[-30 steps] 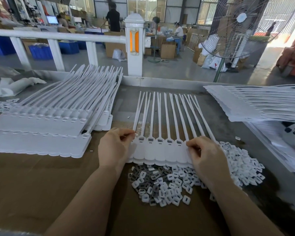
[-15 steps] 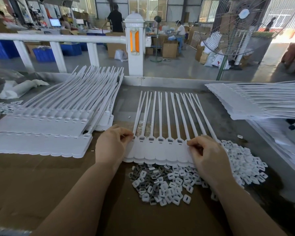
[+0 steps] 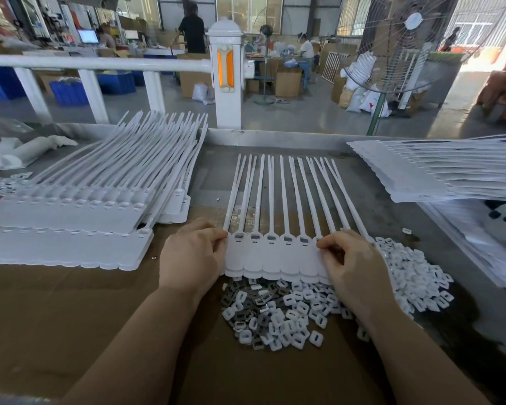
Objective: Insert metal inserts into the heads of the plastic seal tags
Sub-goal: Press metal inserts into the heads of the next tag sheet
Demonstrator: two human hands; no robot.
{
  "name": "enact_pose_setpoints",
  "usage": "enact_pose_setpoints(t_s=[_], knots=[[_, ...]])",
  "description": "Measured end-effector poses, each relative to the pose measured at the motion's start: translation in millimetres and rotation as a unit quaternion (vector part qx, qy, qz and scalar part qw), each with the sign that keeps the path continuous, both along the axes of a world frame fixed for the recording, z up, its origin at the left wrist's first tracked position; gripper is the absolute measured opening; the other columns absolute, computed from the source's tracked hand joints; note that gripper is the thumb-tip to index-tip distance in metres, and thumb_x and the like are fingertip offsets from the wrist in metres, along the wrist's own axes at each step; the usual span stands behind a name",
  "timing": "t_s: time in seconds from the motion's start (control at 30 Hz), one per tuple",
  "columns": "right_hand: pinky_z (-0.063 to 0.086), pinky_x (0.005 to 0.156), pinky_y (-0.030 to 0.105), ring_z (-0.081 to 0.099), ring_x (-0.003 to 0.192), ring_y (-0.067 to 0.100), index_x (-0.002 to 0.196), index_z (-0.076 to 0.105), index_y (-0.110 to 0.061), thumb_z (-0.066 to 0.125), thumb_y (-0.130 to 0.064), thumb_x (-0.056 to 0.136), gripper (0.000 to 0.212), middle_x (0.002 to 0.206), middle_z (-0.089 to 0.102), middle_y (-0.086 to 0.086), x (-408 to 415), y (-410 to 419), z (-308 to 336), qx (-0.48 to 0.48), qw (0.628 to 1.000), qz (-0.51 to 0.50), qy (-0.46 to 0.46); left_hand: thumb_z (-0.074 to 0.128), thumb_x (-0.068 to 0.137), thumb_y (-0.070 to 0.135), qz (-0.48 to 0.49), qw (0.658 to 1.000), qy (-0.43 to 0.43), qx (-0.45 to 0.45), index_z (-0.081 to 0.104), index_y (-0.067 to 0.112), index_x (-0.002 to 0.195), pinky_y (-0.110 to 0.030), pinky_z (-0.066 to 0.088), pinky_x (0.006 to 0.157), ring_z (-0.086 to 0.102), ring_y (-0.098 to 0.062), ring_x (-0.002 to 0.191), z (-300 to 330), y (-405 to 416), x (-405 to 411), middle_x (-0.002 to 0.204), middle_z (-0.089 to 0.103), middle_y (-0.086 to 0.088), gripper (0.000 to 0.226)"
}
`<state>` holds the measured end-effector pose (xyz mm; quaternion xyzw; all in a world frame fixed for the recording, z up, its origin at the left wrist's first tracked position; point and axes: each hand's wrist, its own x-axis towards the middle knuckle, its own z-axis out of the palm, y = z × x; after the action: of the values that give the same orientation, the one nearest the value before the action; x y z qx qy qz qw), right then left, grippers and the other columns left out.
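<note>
A joined strip of tags (image 3: 275,258) lies flat on the table (image 3: 70,317), just behind the pile of inserts (image 3: 289,314). The left hand (image 3: 192,254) pinches its left edge, the right hand (image 3: 349,264) its right end. It looks light and bendy, the tails floppy; best held by the stiffer heads.

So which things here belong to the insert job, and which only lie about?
Job: strip of seal tags, held by left hand and right hand; pile of inserts; tag stacks.
Lying about: white cloth; standing fan.
</note>
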<state>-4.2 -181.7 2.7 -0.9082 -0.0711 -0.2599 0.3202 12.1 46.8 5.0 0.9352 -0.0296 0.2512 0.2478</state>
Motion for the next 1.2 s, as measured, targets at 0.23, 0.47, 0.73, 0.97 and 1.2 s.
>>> enact_pose_setpoints(t_s=[0.23, 0.47, 0.73, 0.97, 1.2], knots=[[0.05, 0.079, 0.029, 0.059, 0.084, 0.015, 0.089, 0.069, -0.009, 0.063, -0.004, 0.084, 0.009, 0.087, 0.065, 0.0, -0.5, 0.4, 0.5, 0.007, 1.0, 0.001, 0.0, 0.061, 0.087, 0.026, 0.027, 0.997, 0.0, 0.066, 0.074, 0.022, 0.099, -0.035, 0.042, 0.078, 0.06, -0.02, 0.089, 0.4, -0.2, -4.3, 0.094, 0.066, 0.006, 0.017], [0.051, 0.079, 0.032, 0.059, 0.084, 0.015, 0.09, 0.069, -0.009, 0.063, -0.004, 0.084, 0.009, 0.088, 0.065, 0.0, -0.2, 0.4, 0.2, 0.004, 1.0, 0.001, 0.0, 0.059, 0.09, 0.013, 0.024, 0.999, -0.004, 0.04, 0.074, 0.022, 0.097, -0.035, 0.044, 0.077, 0.059, -0.02, 0.09, -1.8, 2.9, -2.0, 0.096, 0.066, 0.006, 0.02], [0.05, 0.078, 0.028, 0.059, 0.084, 0.014, 0.089, 0.069, -0.009, 0.063, -0.004, 0.084, 0.01, 0.087, 0.065, 0.0, -0.2, 0.3, 0.0, 0.005, 1.0, 0.001, 0.0, 0.055, 0.09, 0.009, 0.046, 0.993, 0.005, 0.106, 0.071, 0.028, 0.104, -0.033, 0.031, 0.085, 0.052, -0.018, 0.1, -4.6, 3.8, 0.6, 0.111, 0.059, 0.009, 0.029], [0.048, 0.079, 0.025, 0.057, 0.084, 0.013, 0.09, 0.069, -0.011, 0.063, -0.005, 0.085, 0.01, 0.088, 0.065, -0.001, -0.8, 0.2, 0.7, 0.0, 1.0, -0.004, 0.006, 0.057, 0.087, 0.01, 0.054, 0.994, 0.012, 0.097, 0.07, 0.032, 0.105, -0.033, 0.032, 0.086, 0.052, -0.017, 0.1, -7.0, 5.0, 0.0, 0.113, 0.058, 0.009, 0.031], [0.047, 0.078, 0.024, 0.057, 0.082, 0.012, 0.09, 0.069, -0.011, 0.063, -0.006, 0.085, 0.01, 0.087, 0.064, -0.001, -0.5, 0.2, 1.0, -0.003, 1.0, -0.008, 0.009, 0.058, 0.088, 0.013, 0.015, 0.999, 0.031, -0.034, 0.074, 0.026, 0.098, -0.042, 0.045, 0.088, 0.053, -0.016, 0.101, -5.0, 8.7, 0.9, 0.105, 0.06, 0.01, 0.022]])
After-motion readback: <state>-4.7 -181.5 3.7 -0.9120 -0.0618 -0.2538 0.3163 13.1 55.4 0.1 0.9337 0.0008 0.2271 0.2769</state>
